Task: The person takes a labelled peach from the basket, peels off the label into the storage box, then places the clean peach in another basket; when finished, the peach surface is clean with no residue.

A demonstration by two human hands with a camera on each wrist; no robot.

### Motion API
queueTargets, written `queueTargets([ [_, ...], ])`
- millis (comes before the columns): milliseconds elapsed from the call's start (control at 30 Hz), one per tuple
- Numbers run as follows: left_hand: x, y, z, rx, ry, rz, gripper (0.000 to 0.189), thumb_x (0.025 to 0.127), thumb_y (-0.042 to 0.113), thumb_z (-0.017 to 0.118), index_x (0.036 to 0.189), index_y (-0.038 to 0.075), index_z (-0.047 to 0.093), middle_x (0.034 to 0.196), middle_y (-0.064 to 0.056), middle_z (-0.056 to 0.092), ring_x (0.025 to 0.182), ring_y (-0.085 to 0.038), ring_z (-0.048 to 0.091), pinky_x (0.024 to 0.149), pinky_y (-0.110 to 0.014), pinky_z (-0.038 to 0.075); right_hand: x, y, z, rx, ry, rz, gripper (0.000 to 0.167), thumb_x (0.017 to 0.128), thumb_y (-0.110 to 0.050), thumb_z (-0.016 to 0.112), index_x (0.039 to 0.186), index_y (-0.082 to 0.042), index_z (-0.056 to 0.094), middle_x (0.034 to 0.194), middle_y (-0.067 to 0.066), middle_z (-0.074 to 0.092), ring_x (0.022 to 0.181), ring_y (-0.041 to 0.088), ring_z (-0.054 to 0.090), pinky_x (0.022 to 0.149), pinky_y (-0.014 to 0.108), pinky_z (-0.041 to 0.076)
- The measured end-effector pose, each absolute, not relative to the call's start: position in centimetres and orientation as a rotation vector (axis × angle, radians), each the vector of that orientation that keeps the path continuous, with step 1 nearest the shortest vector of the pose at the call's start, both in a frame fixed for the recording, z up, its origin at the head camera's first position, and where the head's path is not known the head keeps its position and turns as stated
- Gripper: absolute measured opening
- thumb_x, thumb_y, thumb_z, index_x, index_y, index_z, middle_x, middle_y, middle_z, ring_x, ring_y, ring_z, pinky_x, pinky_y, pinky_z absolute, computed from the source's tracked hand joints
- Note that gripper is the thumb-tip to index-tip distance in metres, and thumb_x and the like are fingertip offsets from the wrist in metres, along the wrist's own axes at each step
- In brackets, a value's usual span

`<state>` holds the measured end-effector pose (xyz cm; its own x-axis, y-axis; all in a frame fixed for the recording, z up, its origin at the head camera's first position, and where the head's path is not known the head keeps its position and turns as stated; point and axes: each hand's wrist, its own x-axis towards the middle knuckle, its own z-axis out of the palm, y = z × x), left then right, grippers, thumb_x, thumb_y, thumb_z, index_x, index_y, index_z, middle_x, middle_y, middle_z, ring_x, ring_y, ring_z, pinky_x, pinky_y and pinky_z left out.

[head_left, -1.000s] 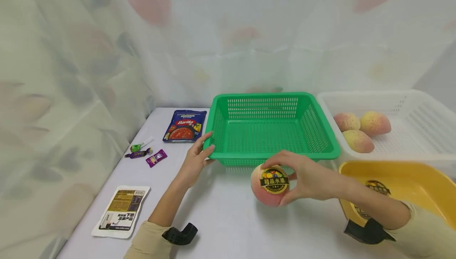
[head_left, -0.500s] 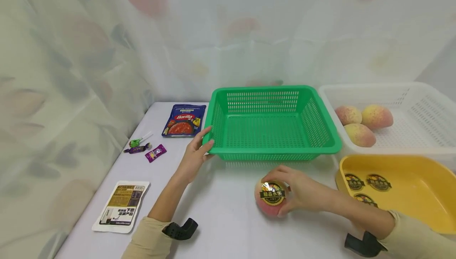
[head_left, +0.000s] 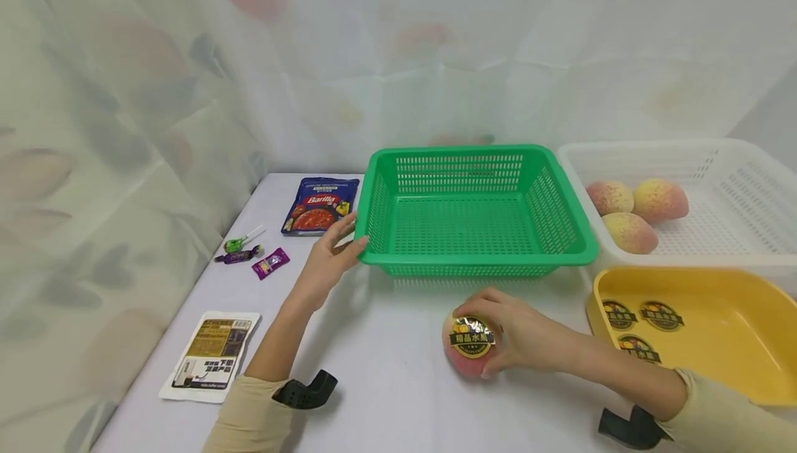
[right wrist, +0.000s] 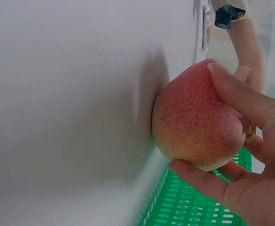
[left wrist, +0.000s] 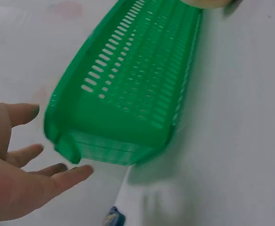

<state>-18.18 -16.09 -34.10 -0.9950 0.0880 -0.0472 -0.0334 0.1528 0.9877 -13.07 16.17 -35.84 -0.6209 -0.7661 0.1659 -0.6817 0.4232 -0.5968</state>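
My right hand (head_left: 519, 334) grips a pink and yellow peach (head_left: 461, 364) on the white table, in front of the green basket (head_left: 479, 259). A round black and gold sticker (head_left: 472, 337) lies on the peach's upper side. In the right wrist view, thumb and fingers curl round the peach (right wrist: 198, 117), which sits against the table top. At the basket's left rim is my left hand (head_left: 324, 265). The left wrist view shows that hand's fingers spread loosely and apart from the green basket (left wrist: 109, 113), holding nothing.
A white basket (head_left: 735, 259) with three peaches (head_left: 660, 200) stands right of the green one. In front of it, a yellow tray (head_left: 716, 328) holds several round stickers (head_left: 662, 315). To the left lie a blue sauce pouch (head_left: 319, 206), sweets (head_left: 270, 263) and a white packet (head_left: 210, 356).
The right hand has lowered the peach toward me onto the table, away from the basket's front. My left hand has drawn slightly left, off the basket's rim. The view has tilted a little.
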Motion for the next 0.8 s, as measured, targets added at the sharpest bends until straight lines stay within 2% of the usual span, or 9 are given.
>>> queueTargets([
  [167,-17.2,-16.3,-31.8,0.068,2.56,2.045,0.057,0.095,0.02,0.061,0.147,0.017,0.038,0.145,-0.008,0.04,0.13,-0.027,0.041,0.102,-0.042,0.04,-13.0,16.3,-35.8,-1.305,2.516,-1.007,0.071,0.06,-0.018,0.09,0.122,-0.009,0.058,0.116,-0.002,0.053,0.088,0.007,0.049,0.072,0.022,0.049],
  [367,-14.7,-13.4,-30.5,0.497,2.365,2.104,0.058,0.091,0.005,0.063,0.144,0.01,0.04,0.143,-0.007,0.043,0.128,-0.027,0.043,0.098,-0.035,0.045,-13.1,16.5,-35.8,-1.307,2.489,-1.035,0.071,0.061,-0.017,0.09,0.124,-0.009,0.058,0.116,0.0,0.053,0.082,0.006,0.048,0.067,0.02,0.048],
  [467,-13.9,-11.2,-31.6,0.638,2.244,1.951,0.062,0.089,0.006,0.066,0.145,0.009,0.038,0.144,-0.011,0.041,0.129,-0.029,0.042,0.099,-0.035,0.044,-13.1,16.6,-35.9,-1.348,2.473,-1.074,0.071,0.061,-0.017,0.09,0.123,-0.007,0.057,0.115,0.001,0.054,0.078,0.005,0.048,0.063,0.019,0.049],
  [567,-13.5,-9.3,-33.5,0.676,2.213,1.766,0.066,0.087,0.013,0.071,0.145,0.012,0.039,0.145,-0.01,0.04,0.128,-0.031,0.043,0.1,-0.035,0.043,-13.2,16.7,-36.0,-1.377,2.455,-1.106,0.071,0.061,-0.016,0.09,0.123,-0.006,0.056,0.115,0.002,0.053,0.076,0.004,0.048,0.061,0.02,0.049],
  [667,-13.1,-7.8,-35.4,0.684,2.248,1.656,0.066,0.084,0.02,0.075,0.142,0.013,0.044,0.141,-0.005,0.045,0.126,-0.03,0.045,0.098,-0.037,0.044,-13.2,16.7,-36.1,-1.373,2.447,-1.111,0.071,0.062,-0.016,0.089,0.124,-0.007,0.056,0.115,0.003,0.053,0.075,0.003,0.047,0.06,0.02,0.049],
  [800,-12.5,-6.4,-36.9,0.689,2.276,1.622,0.067,0.077,0.024,0.081,0.136,0.013,0.051,0.134,0.003,0.05,0.124,-0.023,0.047,0.096,-0.032,0.046,-13.2,16.7,-36.1,-1.346,2.441,-1.101,0.071,0.064,-0.019,0.089,0.126,-0.009,0.055,0.115,0.004,0.053,0.072,0.003,0.047,0.059,0.02,0.049],
])
